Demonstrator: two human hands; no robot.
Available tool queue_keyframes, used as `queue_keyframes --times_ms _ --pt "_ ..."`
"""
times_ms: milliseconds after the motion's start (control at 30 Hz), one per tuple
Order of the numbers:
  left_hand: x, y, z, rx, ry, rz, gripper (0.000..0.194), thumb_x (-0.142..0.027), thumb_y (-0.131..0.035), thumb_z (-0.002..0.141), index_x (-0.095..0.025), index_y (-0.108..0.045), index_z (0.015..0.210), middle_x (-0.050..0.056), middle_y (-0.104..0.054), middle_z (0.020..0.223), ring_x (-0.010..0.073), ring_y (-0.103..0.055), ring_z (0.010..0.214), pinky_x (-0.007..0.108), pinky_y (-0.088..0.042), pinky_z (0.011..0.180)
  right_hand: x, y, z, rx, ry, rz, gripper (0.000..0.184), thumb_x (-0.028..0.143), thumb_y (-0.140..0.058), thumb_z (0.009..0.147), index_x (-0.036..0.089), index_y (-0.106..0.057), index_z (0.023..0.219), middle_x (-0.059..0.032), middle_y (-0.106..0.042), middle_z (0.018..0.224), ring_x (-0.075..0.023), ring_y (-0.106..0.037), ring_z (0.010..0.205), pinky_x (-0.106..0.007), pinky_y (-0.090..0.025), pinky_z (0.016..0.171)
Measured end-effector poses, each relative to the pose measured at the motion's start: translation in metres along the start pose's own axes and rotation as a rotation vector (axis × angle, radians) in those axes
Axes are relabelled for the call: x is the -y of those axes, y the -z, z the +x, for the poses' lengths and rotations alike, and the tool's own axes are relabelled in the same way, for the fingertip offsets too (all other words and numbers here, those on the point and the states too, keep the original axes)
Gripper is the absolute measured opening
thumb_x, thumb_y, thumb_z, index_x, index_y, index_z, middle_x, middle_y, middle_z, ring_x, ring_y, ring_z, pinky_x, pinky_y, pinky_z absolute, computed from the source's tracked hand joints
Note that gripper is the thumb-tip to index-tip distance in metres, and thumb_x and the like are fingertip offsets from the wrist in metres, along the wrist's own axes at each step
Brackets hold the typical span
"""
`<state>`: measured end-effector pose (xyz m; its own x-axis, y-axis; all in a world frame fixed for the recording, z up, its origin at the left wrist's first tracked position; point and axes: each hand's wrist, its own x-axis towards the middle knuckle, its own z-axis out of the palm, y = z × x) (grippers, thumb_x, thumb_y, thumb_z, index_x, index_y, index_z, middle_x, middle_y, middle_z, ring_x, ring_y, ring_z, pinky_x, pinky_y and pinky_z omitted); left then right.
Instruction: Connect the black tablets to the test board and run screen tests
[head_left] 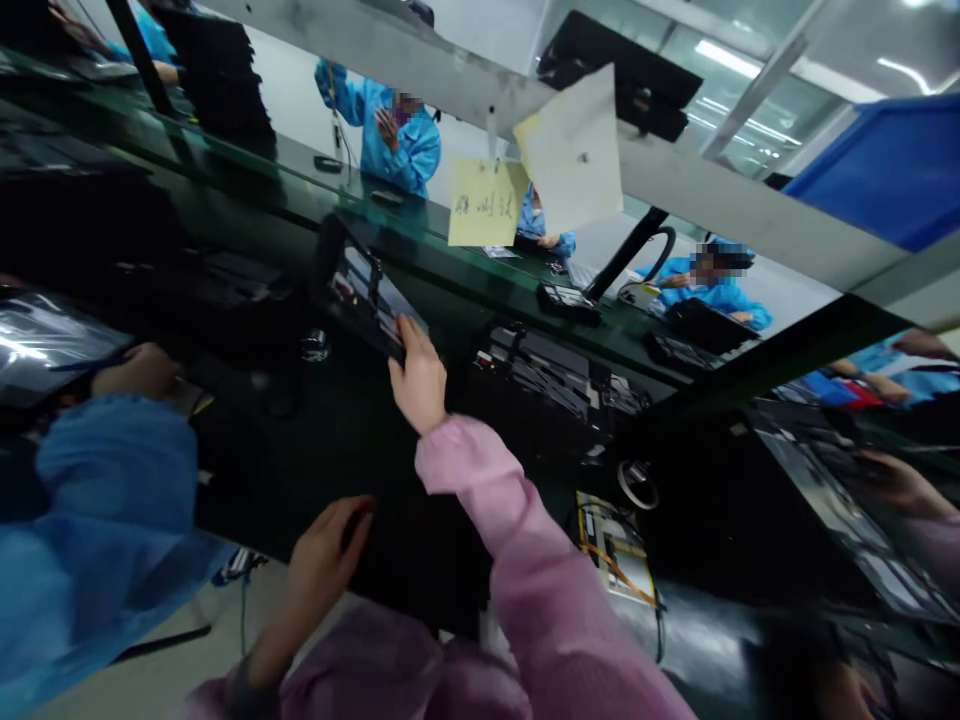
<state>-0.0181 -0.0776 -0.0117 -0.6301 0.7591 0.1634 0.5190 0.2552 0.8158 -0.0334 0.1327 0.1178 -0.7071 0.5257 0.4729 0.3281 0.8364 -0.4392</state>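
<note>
My right hand point(421, 378), at the end of a pink sleeve, reaches forward across the dark bench. Its thumb and fingers are closed on the near end of a flat black device-like panel point(365, 285), which is tilted up and has shiny rectangular sections. Blur hides its exact kind. Close to the bench's front edge is my left hand point(330, 548), its fingers loosely curved with a gap between thumb and fingers; nothing shows in it. Right of the held panel, several similar dark panels point(536, 370) lie on the bench.
At the left, a co-worker's hand point(139, 370) in a blue sleeve is near a shiny plastic-covered item point(52, 345). A tape roll point(637, 484) and a yellow-edged board point(615, 550) lie to the right. Paper notes point(487, 203) hang from an overhead beam point(675, 175).
</note>
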Motion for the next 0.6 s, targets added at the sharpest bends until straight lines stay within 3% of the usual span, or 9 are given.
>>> queue_keyframes --times_ms 133,267,400,500,600 --pt "-0.004 -0.015 0.001 -0.123 -0.11 0.271 0.026 -0.035 -0.042 0.095 -0.022 -0.065 0.097 0.004 -0.069 0.088 0.0202 -0.067 0.084 0.032 -0.053 0.073 -0.034 -0.071 0.085 0.171 -0.228 -0.405 0.046 0.012 -0.039 0.094 0.014 -0.044 0.14 -0.0161 -0.051 0.139 -0.0249 -0.045 0.128 -0.042 -0.033 0.107" --pt "-0.009 -0.017 0.004 -0.173 -0.189 0.338 0.019 -0.029 -0.045 0.094 -0.023 -0.064 0.096 0.004 -0.068 0.085 0.0176 -0.066 0.078 0.027 -0.053 0.068 -0.06 -0.105 0.117 0.246 -0.361 -0.464 0.042 0.006 -0.032 0.093 0.005 -0.057 0.126 -0.0235 -0.06 0.123 -0.0309 -0.049 0.121 -0.054 -0.023 0.105" --pt "-0.004 -0.023 0.007 -0.214 -0.221 0.343 0.013 -0.028 -0.051 0.09 -0.025 -0.062 0.096 0.005 -0.068 0.084 0.0184 -0.067 0.075 0.028 -0.055 0.066 -0.084 -0.116 0.133 0.275 -0.423 -0.47 0.043 0.011 -0.034 0.095 0.008 -0.051 0.134 -0.0239 -0.053 0.134 -0.0306 -0.045 0.124 -0.053 -0.018 0.105" --pt "0.006 -0.033 0.008 -0.233 -0.235 0.34 0.013 -0.028 -0.053 0.087 -0.026 -0.062 0.096 0.006 -0.068 0.083 0.0194 -0.067 0.074 0.029 -0.056 0.065 -0.097 -0.108 0.151 0.317 -0.459 -0.466 0.05 0.023 -0.048 0.093 0.011 -0.043 0.141 -0.0235 -0.045 0.142 -0.0325 -0.035 0.133 -0.052 -0.014 0.108" --pt "0.014 -0.042 0.009 -0.244 -0.238 0.356 0.012 -0.026 -0.053 0.085 -0.027 -0.062 0.092 0.005 -0.068 0.08 0.0193 -0.067 0.072 0.028 -0.056 0.063 -0.095 -0.096 0.167 0.36 -0.501 -0.458 0.064 0.032 -0.057 0.088 0.006 -0.037 0.143 -0.028 -0.039 0.145 -0.036 -0.029 0.137 -0.055 -0.016 0.107"
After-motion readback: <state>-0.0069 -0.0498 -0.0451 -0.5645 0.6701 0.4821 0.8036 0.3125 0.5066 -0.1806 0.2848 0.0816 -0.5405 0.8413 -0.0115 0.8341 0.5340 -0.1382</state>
